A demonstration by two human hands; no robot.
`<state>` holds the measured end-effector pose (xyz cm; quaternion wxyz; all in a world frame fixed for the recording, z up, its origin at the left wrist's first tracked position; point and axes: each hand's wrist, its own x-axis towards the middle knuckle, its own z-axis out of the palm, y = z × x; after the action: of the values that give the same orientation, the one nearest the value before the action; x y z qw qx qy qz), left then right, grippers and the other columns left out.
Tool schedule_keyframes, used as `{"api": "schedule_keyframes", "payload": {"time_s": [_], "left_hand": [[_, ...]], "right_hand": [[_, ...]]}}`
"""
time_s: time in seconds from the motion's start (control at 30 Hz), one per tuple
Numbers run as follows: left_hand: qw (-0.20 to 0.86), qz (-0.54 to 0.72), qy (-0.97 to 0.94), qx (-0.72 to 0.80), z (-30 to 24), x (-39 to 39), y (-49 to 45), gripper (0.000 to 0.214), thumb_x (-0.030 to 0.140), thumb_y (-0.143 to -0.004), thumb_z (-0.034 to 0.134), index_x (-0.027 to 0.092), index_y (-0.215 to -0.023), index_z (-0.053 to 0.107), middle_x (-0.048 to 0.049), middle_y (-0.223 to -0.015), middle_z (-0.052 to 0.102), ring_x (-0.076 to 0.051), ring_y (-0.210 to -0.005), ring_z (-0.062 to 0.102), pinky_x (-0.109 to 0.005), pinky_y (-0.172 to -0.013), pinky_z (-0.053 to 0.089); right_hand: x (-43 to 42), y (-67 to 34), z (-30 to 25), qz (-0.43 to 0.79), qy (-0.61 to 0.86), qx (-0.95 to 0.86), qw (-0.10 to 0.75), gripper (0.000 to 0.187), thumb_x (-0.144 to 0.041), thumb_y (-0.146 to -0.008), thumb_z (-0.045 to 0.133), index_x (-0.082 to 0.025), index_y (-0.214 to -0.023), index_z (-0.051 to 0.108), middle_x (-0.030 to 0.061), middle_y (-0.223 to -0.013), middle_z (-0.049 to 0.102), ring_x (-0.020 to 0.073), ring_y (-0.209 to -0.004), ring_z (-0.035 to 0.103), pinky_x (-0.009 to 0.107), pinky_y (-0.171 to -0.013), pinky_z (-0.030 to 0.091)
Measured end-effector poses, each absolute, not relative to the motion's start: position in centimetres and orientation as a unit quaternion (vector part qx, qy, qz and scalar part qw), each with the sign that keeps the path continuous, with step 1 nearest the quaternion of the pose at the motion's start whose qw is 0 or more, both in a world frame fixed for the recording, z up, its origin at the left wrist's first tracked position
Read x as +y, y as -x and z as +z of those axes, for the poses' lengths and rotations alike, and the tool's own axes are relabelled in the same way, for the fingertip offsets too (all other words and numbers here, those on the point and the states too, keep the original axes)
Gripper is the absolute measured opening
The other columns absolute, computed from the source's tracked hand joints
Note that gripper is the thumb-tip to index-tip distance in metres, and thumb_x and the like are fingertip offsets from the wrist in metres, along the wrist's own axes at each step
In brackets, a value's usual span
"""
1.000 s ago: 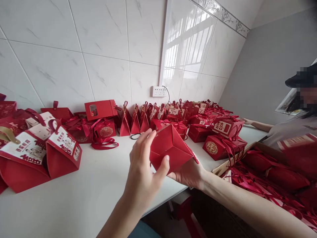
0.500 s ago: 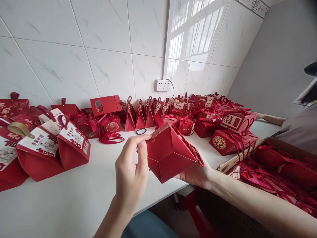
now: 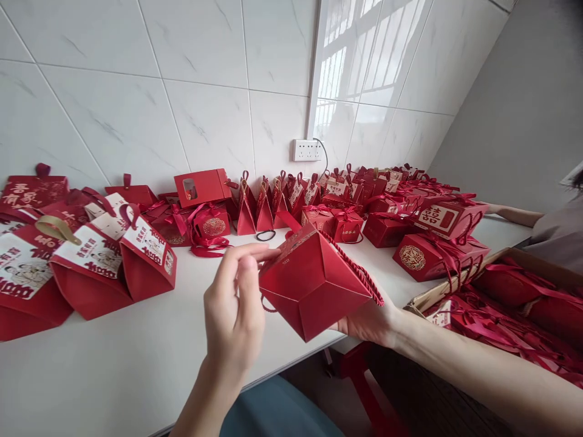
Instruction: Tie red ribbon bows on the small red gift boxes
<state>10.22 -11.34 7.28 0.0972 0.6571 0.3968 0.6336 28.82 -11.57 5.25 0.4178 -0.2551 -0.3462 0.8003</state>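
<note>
Far to the left of the red gift bag [image 3: 314, 285], a cluster of label-fronted red bags [image 3: 91, 273] is sitting on the white table [image 3: 136, 364]. Behind them, toward the tiled wall, a flat red box with a small window [image 3: 200, 187] is resting on top of other boxes. A ribboned box with a gold emblem [image 3: 212, 224] is standing just below it.

The left hand [image 3: 234, 309] is reaching up just left of the gift bag. Its thumb and forefinger are closing narrowly on the bag's upper left edge, with the other fingers curled in. Behind the gift bag, a black hair tie [image 3: 265, 235] is lying on the table in front of a row of upright triangular pouches [image 3: 264, 209].

The gift bag itself is being held in the air over the near edge of the table, tilted so that its folded bottom is facing the camera. Its twisted rope handle [image 3: 359, 273] is trailing down its right side. Above and behind it, a white wall socket [image 3: 307, 150] is showing on the tiles.

The right hand [image 3: 371, 318] is cupping the gift bag from behind and below. Its fingers are mostly hidden by the bag.

Right of the gift bag, a low red box with a gold seal [image 3: 423, 258] is sitting beneath a box with a white label [image 3: 449, 218]. Farther right, an open cardboard carton [image 3: 514, 258] is holding more red parcels. Another person's forearm [image 3: 514, 213] is lying on the table beyond it.
</note>
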Motion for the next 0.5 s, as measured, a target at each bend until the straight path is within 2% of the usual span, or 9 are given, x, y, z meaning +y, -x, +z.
{"api": "schedule_keyframes", "payload": {"time_s": [0.03,0.1,0.17,0.27,0.33,0.4,0.43,0.47,0.5], "left_hand": [[0.105,0.625,-0.67,0.387,7.2,-11.4,-10.2,0.025,0.036,-0.094,0.043,0.019,-0.105,0.058,-0.0046,-0.099,0.068,-0.017,-0.095,0.066,-0.029,-0.082,0.055],[0.077,0.597,-0.708,0.368,7.2,-11.4,-10.2,0.04,0.045,-0.082,0.061,0.019,-0.111,0.055,-0.0069,-0.107,0.064,-0.02,-0.101,0.062,-0.031,-0.086,0.054],[0.028,0.581,-0.727,0.365,7.2,-11.1,-10.2,0.046,0.044,-0.075,0.07,0.018,-0.11,0.056,-0.0068,-0.106,0.064,-0.021,-0.1,0.062,-0.031,-0.086,0.053],[0.025,0.607,-0.696,0.383,7.3,-10.6,-10.1,0.017,0.029,-0.091,0.05,0.02,-0.1,0.06,-0.0037,-0.096,0.067,-0.016,-0.094,0.064,-0.027,-0.084,0.052],[0.0,0.63,-0.671,0.391,7.0,-10.8,-10.6,0.027,0.024,-0.095,0.037,0.019,-0.109,0.06,-0.0073,-0.11,0.066,-0.019,-0.108,0.061,-0.033,-0.093,0.048],[-0.072,0.598,-0.698,0.388,6.3,-12.2,-11.6,0.039,0.033,-0.093,0.042,0.017,-0.127,0.051,-0.0148,-0.136,0.052,-0.029,-0.131,0.044,-0.046,-0.108,0.034],[-0.101,0.551,-0.738,0.376,5.8,-13.2,-12.2,0.049,0.04,-0.089,0.048,0.016,-0.132,0.048,-0.0171,-0.144,0.043,-0.034,-0.136,0.035,-0.053,-0.112,0.025],[-0.083,0.476,-0.8,0.355,5.2,-14.5,-12.8,0.059,0.048,-0.086,0.05,0.015,-0.135,0.045,-0.0191,-0.144,0.042,-0.037,-0.137,0.034,-0.055,-0.111,0.024],[-0.041,0.41,-0.857,0.308,4.7,-15.7,-13.3,0.057,0.049,-0.087,0.048,0.017,-0.134,0.047,-0.0179,-0.14,0.049,-0.035,-0.134,0.039,-0.054,-0.11,0.028]], "right_hand": [[-11.5,-28.8,5.2,0.8,0.257,-0.343,0.419,0.05,-0.063,-0.072,0.059,-0.021,-0.101,0.064,0.0095,-0.108,0.067,0.0276,-0.108,0.06,0.049,-0.095,0.047],[-11.5,-28.7,5.3,0.8,0.26,-0.338,0.422,0.049,-0.06,-0.074,0.059,-0.02,-0.102,0.063,0.0099,-0.108,0.067,0.0274,-0.108,0.06,0.049,-0.096,0.047],[-11.4,-28.7,5.3,0.798,0.263,-0.336,0.425,0.046,-0.055,-0.076,0.06,-0.019,-0.104,0.062,0.0102,-0.109,0.066,0.0269,-0.107,0.061,0.049,-0.096,0.047],[-11.4,-28.7,5.2,0.799,0.262,-0.335,0.425,0.042,-0.049,-0.078,0.059,-0.02,-0.108,0.061,0.0097,-0.109,0.067,0.0257,-0.105,0.062,0.047,-0.093,0.049],[-11.4,-28.8,5.1,0.801,0.258,-0.333,0.425,0.042,-0.047,-0.078,0.059,-0.02,-0.11,0.06,0.0091,-0.108,0.067,0.025,-0.102,0.064,0.045,-0.09,0.051],[-11.3,-28.9,5.0,0.8,0.253,-0.324,0.438,0.042,-0.046,-0.078,0.059,-0.021,-0.112,0.059,0.0081,-0.105,0.068,0.0237,-0.097,0.065,0.042,-0.086,0.053],[-11.3,-28.9,4.9,0.797,0.253,-0.315,0.45,0.042,-0.045,-0.079,0.058,-0.022,-0.113,0.059,0.0075,-0.103,0.069,0.0226,-0.094,0.066,0.041,-0.084,0.054],[-11.1,-28.9,4.9,0.793,0.256,-0.302,0.463,0.041,-0.045,-0.08,0.057,-0.022,-0.115,0.058,0.007,-0.1,0.069,0.0213,-0.09,0.067,0.039,-0.082,0.055],[-11.0,-29.0,4.9,0.79,0.259,-0.289,0.475,0.042,-0.045,-0.081,0.056,-0.022,-0.116,0.057,0.0065,-0.098,0.069,0.02,-0.087,0.067,0.037,-0.08,0.055]]}}
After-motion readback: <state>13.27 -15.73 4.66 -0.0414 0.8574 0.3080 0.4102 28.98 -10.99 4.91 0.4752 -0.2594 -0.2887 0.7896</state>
